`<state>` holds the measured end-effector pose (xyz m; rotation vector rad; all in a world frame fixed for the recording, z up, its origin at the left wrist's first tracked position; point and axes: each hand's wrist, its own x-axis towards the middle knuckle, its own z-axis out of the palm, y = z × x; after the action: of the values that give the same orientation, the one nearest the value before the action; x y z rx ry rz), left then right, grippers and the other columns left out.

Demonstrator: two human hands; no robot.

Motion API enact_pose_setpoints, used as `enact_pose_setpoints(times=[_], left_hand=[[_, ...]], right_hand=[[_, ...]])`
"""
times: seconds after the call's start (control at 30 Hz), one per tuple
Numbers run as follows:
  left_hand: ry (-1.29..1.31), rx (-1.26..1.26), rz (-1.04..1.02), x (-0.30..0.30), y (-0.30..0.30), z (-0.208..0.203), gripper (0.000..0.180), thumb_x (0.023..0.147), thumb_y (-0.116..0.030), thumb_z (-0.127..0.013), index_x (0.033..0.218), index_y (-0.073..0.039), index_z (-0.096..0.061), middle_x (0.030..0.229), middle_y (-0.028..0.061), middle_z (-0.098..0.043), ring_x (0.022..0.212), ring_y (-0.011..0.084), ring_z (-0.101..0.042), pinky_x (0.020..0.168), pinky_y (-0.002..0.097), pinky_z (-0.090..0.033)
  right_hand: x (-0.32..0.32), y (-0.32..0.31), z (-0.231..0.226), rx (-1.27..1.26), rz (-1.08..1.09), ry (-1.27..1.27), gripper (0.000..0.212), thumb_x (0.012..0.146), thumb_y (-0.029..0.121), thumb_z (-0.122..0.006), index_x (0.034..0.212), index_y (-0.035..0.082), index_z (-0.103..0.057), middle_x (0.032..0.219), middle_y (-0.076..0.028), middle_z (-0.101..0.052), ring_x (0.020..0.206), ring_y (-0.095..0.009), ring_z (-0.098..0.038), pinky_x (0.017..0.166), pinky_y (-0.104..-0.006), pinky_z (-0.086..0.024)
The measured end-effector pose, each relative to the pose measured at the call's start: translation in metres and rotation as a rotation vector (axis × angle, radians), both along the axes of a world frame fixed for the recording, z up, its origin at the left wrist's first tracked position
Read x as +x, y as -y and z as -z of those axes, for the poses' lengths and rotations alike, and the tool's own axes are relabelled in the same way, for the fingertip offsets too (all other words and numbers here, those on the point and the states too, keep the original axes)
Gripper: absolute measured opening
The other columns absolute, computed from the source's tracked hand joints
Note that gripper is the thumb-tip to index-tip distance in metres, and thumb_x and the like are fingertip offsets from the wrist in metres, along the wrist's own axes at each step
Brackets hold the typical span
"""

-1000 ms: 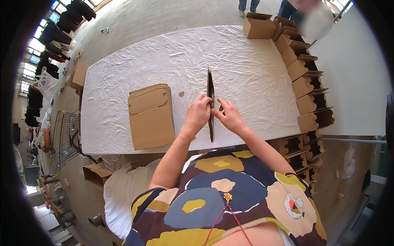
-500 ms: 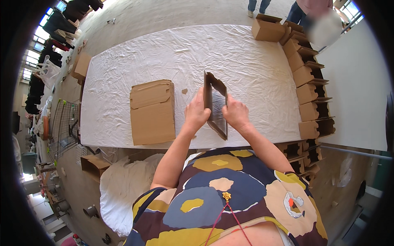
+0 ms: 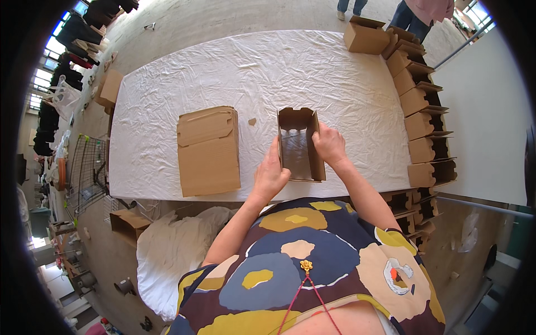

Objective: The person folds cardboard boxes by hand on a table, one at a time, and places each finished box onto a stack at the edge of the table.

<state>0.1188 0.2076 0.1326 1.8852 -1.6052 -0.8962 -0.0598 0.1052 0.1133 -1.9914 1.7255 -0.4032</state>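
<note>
A small brown cardboard box [image 3: 297,119], squared up into a rectangular tube, stands over the table in front of me. Its dark inside faces up, and through it the bottom end looks partly see-through to the cloth. Against its left wall lies my left hand [image 3: 271,172], fingers stretched along the outside and thumb at the near corner. My right hand [image 3: 330,146] grips the right wall, thumb over the rim. To the left, a stack of flattened cardboard boxes [image 3: 207,159] lies on the table. Between stack and box is a small brown cardboard scrap [image 3: 252,121].
White wrinkled cloth covers the table [image 3: 257,67]. Opened cardboard boxes [image 3: 419,124] line its right edge, with another box [image 3: 365,38] at the far right corner. A person [image 3: 413,19] stands beyond. A wire rack [image 3: 89,164] stands off the left side.
The box has gone from a nearly flat, narrow shape to a wide-open rectangle. My right hand has moved slightly right and up with its wall; my left hand has slid lower on its side.
</note>
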Motion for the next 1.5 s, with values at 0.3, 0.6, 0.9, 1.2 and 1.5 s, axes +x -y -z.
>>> enact_pose_setpoints(times=[0.3,0.6,0.9,1.2,1.5], left_hand=[[-0.057,-0.269,-0.046,0.019,0.071,0.012,0.082,0.073,-0.002,-0.060,0.148,0.000,-0.028,0.136,0.0247,-0.046,0.123,0.0426,-0.048,0.103,0.0460,-0.042],[-0.001,-0.249,0.118,0.009,0.078,0.019,0.072,0.073,0.003,-0.055,0.143,0.002,-0.040,0.134,0.0226,-0.054,0.123,0.0393,-0.050,0.106,0.0445,-0.040],[0.488,-0.503,0.640,-0.003,0.059,-0.017,0.037,0.080,0.004,-0.057,0.116,-0.004,-0.064,0.129,0.0127,-0.059,0.104,0.0315,-0.060,0.089,0.0378,-0.052],[0.163,0.348,0.880,-0.021,0.061,-0.039,0.026,0.085,-0.013,-0.064,0.108,-0.003,-0.066,0.104,0.0169,-0.070,0.101,0.0332,-0.066,0.086,0.0417,-0.053],[0.323,0.340,0.967,-0.025,0.085,-0.006,0.025,0.081,-0.010,-0.063,0.105,-0.002,-0.066,0.102,0.0175,-0.070,0.098,0.0347,-0.066,0.082,0.0456,-0.052]], right_hand=[[0.003,-0.006,-0.007,-0.045,-0.005,0.067,0.020,0.086,0.019,-0.054,0.096,0.003,-0.061,0.085,-0.027,-0.068,0.081,-0.047,-0.066,0.075,-0.0574,-0.052],[-0.005,0.026,0.010,-0.060,0.144,0.035,0.026,0.089,0.024,-0.050,0.090,0.001,-0.064,0.089,-0.028,-0.069,0.085,-0.048,-0.067,0.079,-0.0555,-0.053],[0.009,0.031,0.008,0.033,0.123,0.006,0.030,0.089,0.027,-0.051,0.096,0.002,-0.066,0.096,-0.027,-0.069,0.093,-0.046,-0.067,0.084,-0.0543,-0.052],[0.008,0.029,0.006,0.062,0.133,0.007,0.032,0.090,0.029,-0.051,0.099,0.002,-0.066,0.098,-0.027,-0.069,0.095,-0.046,-0.067,0.085,-0.0536,-0.052],[0.006,0.030,0.013,0.081,0.134,0.051,0.033,0.089,0.029,-0.050,0.101,0.002,-0.066,0.101,-0.027,-0.069,0.096,-0.046,-0.066,0.086,-0.0541,-0.051]])
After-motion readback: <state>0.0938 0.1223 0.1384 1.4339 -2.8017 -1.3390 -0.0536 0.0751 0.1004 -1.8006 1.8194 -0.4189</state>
